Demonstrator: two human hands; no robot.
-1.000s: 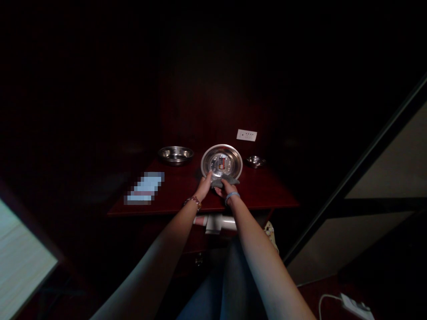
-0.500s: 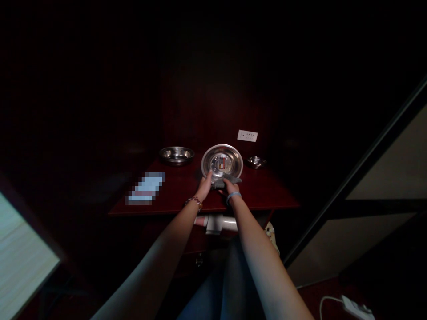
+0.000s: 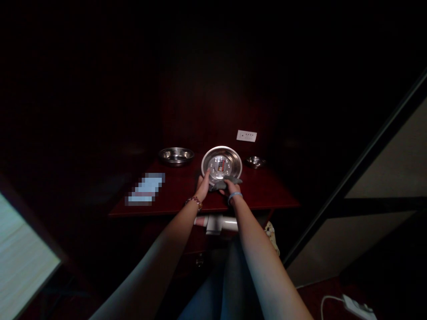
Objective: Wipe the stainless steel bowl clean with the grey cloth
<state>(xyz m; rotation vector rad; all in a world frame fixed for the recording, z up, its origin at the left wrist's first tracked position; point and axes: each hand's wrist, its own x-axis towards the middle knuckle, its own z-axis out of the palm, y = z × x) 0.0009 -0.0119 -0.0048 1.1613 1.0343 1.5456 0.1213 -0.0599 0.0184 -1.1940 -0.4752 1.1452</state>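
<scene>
A shiny metal basin [image 3: 233, 166] with a small label inside is tilted up, its hollow facing me, above the dark red desk [image 3: 173, 195]. My left hand [image 3: 203, 186] grips its lower left rim, the thumb on the inner side. A grey cloth [image 3: 220, 184] lies bunched against the basin's lower rim. My right hand [image 3: 230, 186] is closed on this cloth at the lower right. The fingers under the basin and cloth are mostly hidden.
A wider metal basin [image 3: 176, 155] stands at the desk's back left, a small metal bowl [image 3: 255, 162] at the back right. A white socket panel [image 3: 247, 136] is on the wall. A blurred-out pale item [image 3: 147, 189] lies at the left. Rolls [image 3: 228, 223] sit below the desk edge.
The basin has tilted and turned slightly, and its label now leans. My right hand and the cloth have shifted a little to the right.
</scene>
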